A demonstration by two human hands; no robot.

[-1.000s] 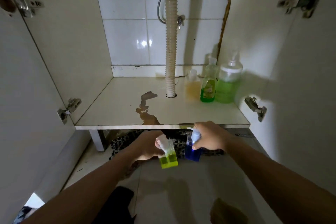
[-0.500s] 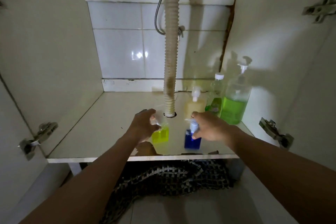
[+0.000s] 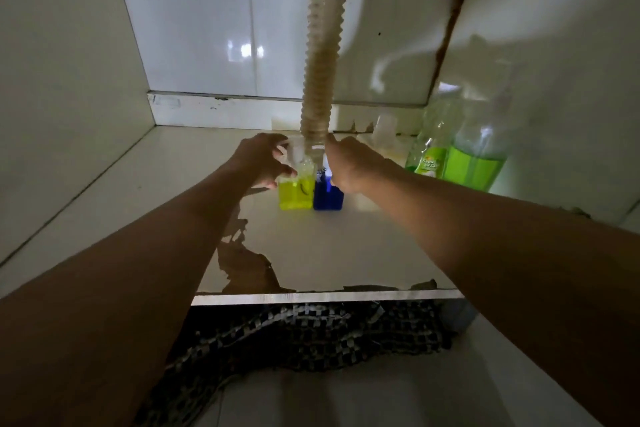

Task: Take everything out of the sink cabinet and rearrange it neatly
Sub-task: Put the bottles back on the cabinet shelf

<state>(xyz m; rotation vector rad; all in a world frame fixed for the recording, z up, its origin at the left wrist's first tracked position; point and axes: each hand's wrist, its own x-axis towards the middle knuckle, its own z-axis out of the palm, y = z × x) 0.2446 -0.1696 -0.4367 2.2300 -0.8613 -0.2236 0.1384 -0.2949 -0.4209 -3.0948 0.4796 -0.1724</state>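
Bottles [image 3: 296,191] on cabinet floor [image 3: 339,253]

left hand [image 3: 263,159], right hand [image 3: 353,163], both arms outstretched, fingers curled

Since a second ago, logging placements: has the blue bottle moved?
Yes. The blue bottle went from below the shelf's front edge up onto the shelf, now near the drain hose.

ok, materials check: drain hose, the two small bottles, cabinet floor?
Drain hose: ribbed flexible plastic by the look, translucent and yellowed.
Yellow bottle and blue bottle: clear hard plastic, possibly glass; the coloured liquid shows through.
Cabinet floor: pale laminate over board, probably; the skin has peeled to brown patches near the front edge.
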